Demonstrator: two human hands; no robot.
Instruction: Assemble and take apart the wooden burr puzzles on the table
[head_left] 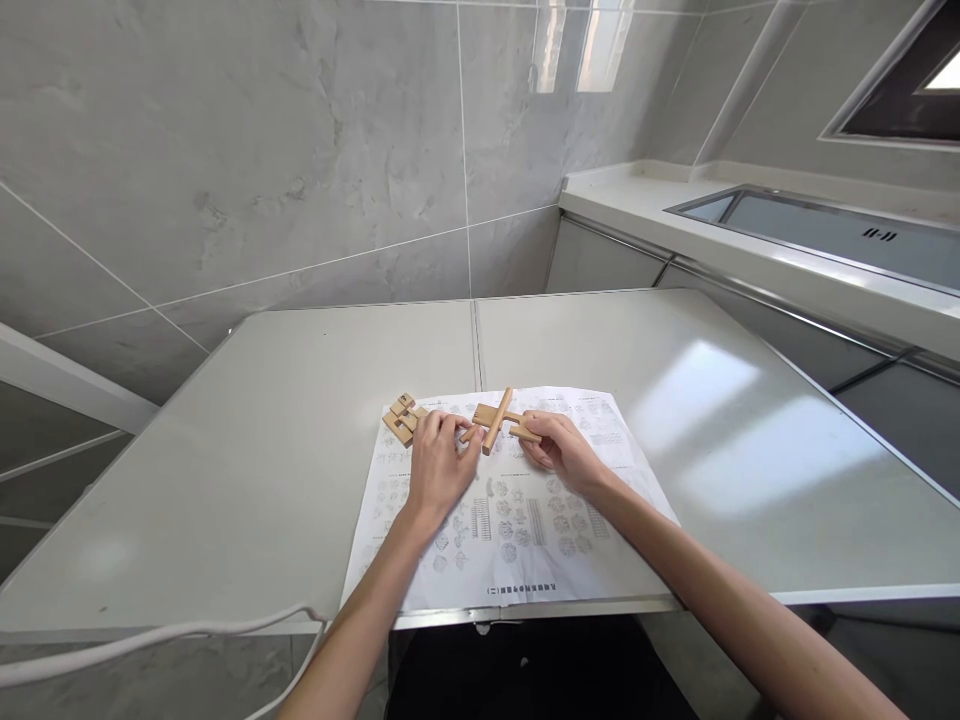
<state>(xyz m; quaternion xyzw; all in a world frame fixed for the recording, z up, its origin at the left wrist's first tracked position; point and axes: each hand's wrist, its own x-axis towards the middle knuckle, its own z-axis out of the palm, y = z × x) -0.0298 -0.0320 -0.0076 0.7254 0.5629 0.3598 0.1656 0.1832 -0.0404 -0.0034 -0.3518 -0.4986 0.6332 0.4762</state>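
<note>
My right hand (562, 452) pinches the right end of a notched wooden puzzle piece (523, 432), held just above the printed sheet. Across that piece lies a wooden stick (497, 424), slanting from upper right to lower left. My left hand (436, 458) has its thumb and fingers closed around a slim wooden piece (469, 433) left of the stick; its fingers partly hide it. How the pieces interlock is too small to tell. Beyond my left fingers, several more wooden puzzle pieces (401, 418) lie together on the sheet's far left corner.
The printed paper sheet (517, 560) with small diagrams lies under my hands on a light folding table (300, 480). A white cable (172, 632) passes the near left edge. On the right stands a counter (630, 195) with a sink (817, 235); a tiled wall (315, 150) rises behind.
</note>
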